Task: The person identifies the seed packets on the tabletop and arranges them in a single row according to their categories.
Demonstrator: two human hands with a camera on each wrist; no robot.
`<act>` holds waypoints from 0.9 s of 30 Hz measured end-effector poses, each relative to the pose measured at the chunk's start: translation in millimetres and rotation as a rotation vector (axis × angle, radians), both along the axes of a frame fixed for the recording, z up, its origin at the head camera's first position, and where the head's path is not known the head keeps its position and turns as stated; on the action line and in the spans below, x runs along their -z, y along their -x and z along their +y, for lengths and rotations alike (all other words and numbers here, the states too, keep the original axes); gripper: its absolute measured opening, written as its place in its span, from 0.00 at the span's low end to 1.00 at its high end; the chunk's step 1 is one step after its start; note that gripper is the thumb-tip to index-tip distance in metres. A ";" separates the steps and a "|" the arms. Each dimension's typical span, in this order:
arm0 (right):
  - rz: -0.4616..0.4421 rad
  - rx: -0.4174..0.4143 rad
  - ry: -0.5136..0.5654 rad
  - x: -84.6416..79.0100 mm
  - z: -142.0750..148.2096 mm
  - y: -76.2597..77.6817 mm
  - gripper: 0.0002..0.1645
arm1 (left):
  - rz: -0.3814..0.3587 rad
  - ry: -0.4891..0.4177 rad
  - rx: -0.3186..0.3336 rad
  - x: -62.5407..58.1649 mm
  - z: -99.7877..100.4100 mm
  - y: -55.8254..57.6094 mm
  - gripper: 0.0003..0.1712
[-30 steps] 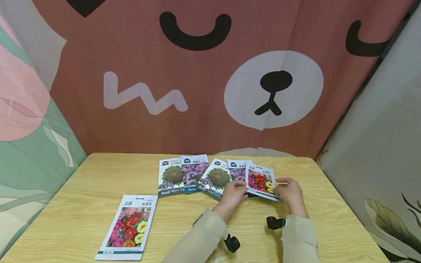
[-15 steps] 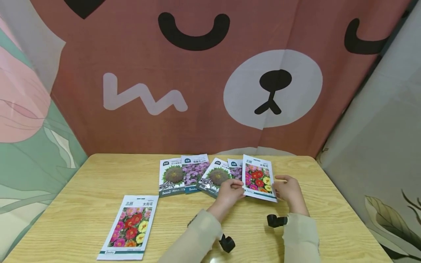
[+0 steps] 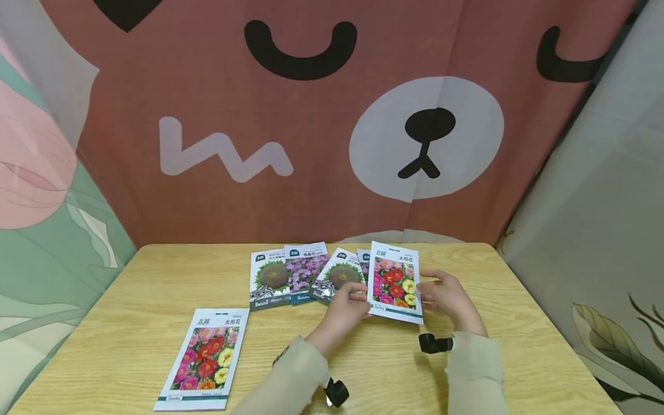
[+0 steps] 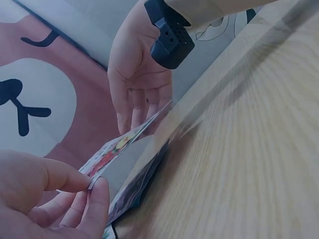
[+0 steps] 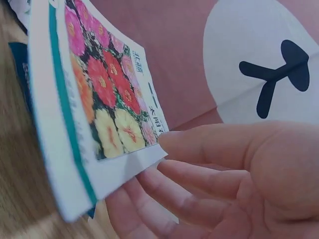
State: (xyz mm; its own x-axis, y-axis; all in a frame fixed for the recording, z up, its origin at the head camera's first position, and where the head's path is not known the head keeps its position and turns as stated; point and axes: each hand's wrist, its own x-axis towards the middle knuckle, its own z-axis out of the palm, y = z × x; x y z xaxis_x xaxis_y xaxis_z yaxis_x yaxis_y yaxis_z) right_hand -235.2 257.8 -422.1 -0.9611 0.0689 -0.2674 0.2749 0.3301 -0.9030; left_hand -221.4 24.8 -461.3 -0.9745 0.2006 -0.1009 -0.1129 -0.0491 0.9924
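Observation:
A seed packet [image 3: 394, 282] with red, pink and yellow flowers is tilted up over the back right of the table. My left hand [image 3: 339, 314] pinches its left edge between thumb and finger; the left wrist view shows this pinch [image 4: 94, 184] closely. At the opposite edge is my right hand [image 3: 448, 300]. In the right wrist view its thumb [image 5: 174, 144] lies at the packet's edge, with the other fingers relaxed behind and below. Beneath the raised packet, a purple-flower packet [image 3: 364, 258] is mostly hidden. Just left of it lies a seed packet with a sunflower head [image 3: 343, 276].
Farther left lie another sunflower-head packet [image 3: 272, 279] and a purple-flower packet [image 3: 306, 271], overlapping. A matching red-and-yellow flower packet [image 3: 204, 357] lies at the front left of the wooden table [image 3: 129, 323]. A curtain with a bear face [image 3: 233, 207] hangs behind.
The held packet has risen off the purple-flower packet and shifted left, standing more upright. Both hands have moved left with it; the right hand's fingers have loosened at its edge.

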 end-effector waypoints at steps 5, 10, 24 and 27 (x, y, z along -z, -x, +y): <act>0.048 0.003 0.000 0.5 -9.5 3.7 0.32 | 0.016 0.014 0.020 1.0 -15.9 -4.4 0.20; 0.092 0.009 -0.026 5.7 -14.3 6.6 0.32 | 0.046 0.012 0.048 1.7 -25.0 -9.3 0.19; 0.174 -0.032 0.018 7.9 -28.8 6.9 0.29 | 0.052 0.059 0.075 0.1 -62.0 -26.1 0.23; 0.168 -0.040 0.022 8.0 -33.2 7.5 0.28 | 0.049 0.059 0.090 -1.0 -69.6 -29.0 0.23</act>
